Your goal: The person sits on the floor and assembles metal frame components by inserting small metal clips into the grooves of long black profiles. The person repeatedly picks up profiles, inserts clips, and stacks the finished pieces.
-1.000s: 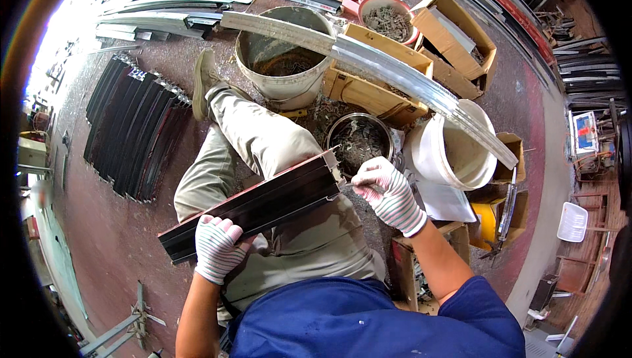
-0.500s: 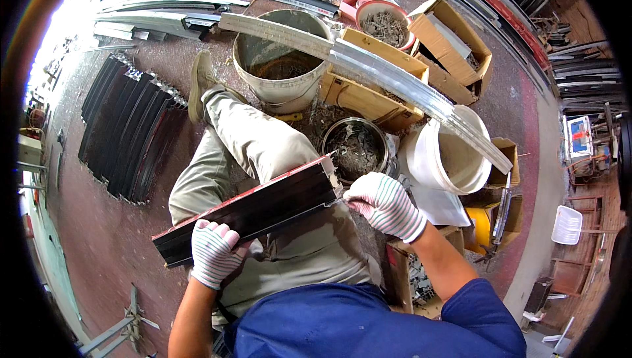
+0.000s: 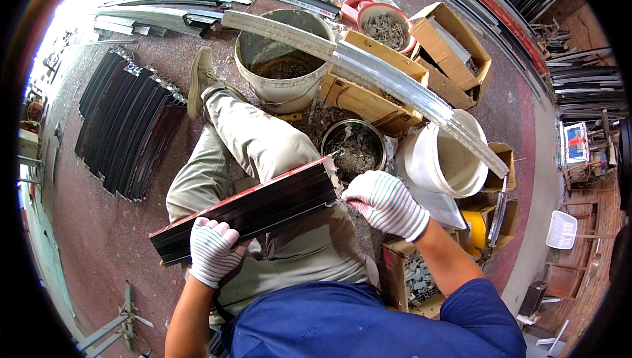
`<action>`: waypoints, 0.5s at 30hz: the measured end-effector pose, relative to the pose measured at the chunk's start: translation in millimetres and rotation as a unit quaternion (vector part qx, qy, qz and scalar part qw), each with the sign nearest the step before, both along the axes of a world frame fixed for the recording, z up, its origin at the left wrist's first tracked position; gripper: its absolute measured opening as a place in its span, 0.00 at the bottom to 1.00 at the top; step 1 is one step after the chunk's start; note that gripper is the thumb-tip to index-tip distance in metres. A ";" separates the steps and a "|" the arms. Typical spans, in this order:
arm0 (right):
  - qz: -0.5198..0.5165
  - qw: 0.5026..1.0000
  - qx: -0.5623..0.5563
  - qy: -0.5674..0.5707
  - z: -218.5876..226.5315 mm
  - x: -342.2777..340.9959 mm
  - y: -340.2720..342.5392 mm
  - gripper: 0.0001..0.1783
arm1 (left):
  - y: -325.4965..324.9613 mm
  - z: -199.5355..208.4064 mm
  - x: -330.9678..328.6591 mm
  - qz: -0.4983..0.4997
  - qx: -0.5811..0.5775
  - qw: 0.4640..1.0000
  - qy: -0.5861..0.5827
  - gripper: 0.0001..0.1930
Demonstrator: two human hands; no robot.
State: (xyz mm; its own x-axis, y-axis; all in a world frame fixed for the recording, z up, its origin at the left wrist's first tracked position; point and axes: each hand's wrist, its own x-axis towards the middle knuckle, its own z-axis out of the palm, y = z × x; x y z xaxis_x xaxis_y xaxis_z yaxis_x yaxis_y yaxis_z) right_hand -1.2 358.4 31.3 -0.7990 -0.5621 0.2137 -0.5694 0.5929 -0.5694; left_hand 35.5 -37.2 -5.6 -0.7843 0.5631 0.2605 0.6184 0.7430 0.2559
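Across my lap lies a length of black metal profile (image 3: 263, 206) with a red and white film strip along its far edge. My left hand (image 3: 215, 251), in a striped white glove, is closed around its near edge toward the left end. At the right end, my gloved right hand (image 3: 387, 205) has its fingers pinched together against the profile's cut corner. What those fingers hold, if anything, is too small to make out. Just beyond the right hand stands a round metal pot (image 3: 355, 151) with grey scraps in it.
A large bucket (image 3: 283, 88), a wooden box (image 3: 368, 104) and a white bucket (image 3: 447, 154) stand ahead and right, with a long metal bar (image 3: 395, 88) lying across them. Stacked black profiles (image 3: 128, 127) lie at left. A box of small metal parts (image 3: 418, 279) sits by my right elbow.
Both hands keep the same hold on the black profile, and the profile stays nearly where it was. The whole view has shifted slightly.
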 end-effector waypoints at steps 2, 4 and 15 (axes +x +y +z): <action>0.001 1.000 -0.016 -0.005 -5.9 -0.2 1.5 0.09 | 0.8 1.0 0.5 0.004 0.001 1.000 -0.006 0.20; 0.007 1.000 -0.013 -0.001 -7.1 0.0 1.4 0.09 | 0.2 0.3 0.9 0.005 0.000 1.000 -0.006 0.20; 0.007 0.997 0.063 0.043 4.6 2.4 -3.1 0.08 | 1.8 0.7 0.3 0.003 0.007 1.000 -0.010 0.20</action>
